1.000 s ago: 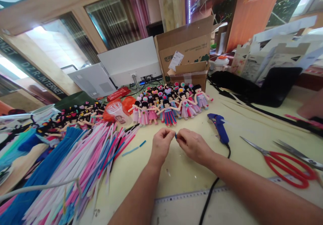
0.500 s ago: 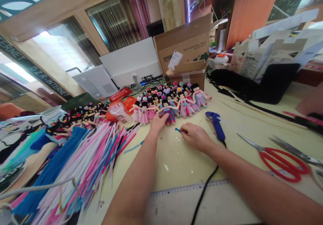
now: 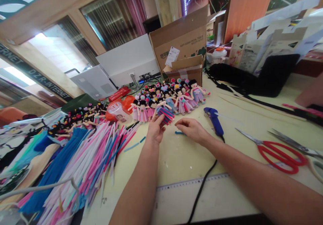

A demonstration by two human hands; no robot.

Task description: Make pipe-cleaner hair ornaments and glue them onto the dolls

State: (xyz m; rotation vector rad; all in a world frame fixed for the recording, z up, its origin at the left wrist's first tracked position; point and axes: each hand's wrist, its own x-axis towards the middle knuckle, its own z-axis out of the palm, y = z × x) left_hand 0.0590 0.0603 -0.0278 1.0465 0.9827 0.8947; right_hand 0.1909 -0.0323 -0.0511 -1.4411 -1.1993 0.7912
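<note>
My left hand (image 3: 155, 129) is closed on a small pipe-cleaner doll, gripping it by its blue, red and pink striped skirt (image 3: 165, 115). The doll is tilted, its skirt end swung toward the right. Across from it, my right hand (image 3: 190, 128) hovers just over the table, fingers loosely curved with a small gap at the tips and nothing visible between them. Beneath these fingertips lies a short blue pipe-cleaner piece (image 3: 179, 133). Behind the held doll stands a crowd of similar dolls (image 3: 183, 101) with black hair and pastel skirts.
A blue glue gun (image 3: 214, 121) with a black cord lies right of my right hand. Farther right are red-handled scissors (image 3: 280, 154) and a second pair. Pipe-cleaner bundles (image 3: 80, 157) cover the left side. A cardboard box (image 3: 181, 46) stands behind; a ruler (image 3: 191, 181) lies in front.
My left hand has turned the striped-skirt doll, tipping it from upright. My right hand has let go of the blue pipe-cleaner piece, which now lies on the table.
</note>
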